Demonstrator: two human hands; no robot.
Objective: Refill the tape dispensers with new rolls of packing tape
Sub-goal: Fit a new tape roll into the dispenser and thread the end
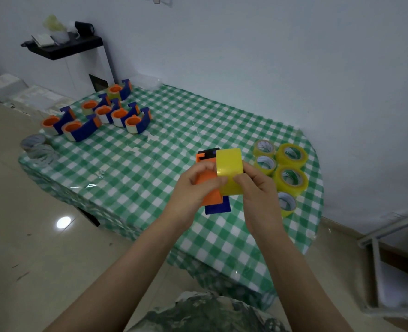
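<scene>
- My left grip point(195, 185) is curled round the orange-and-blue dispenser point(210, 195). My right grip point(255, 188) wraps the yellow tape roll point(229, 164), which touches the dispenser's side. Both are held up over the counter point(150, 164).
- I judge the roll light and stiff, but its face is glossy and probably slippery, so I'd hold it across its edges.
- The dispenser looks like rigid plastic, so I'd grasp its body.
- Spare rolls point(291, 154) lie near, to the right.

Yellow tape roll point(229, 171) held on edge against the orange-and-blue dispenser point(210, 188).
</scene>
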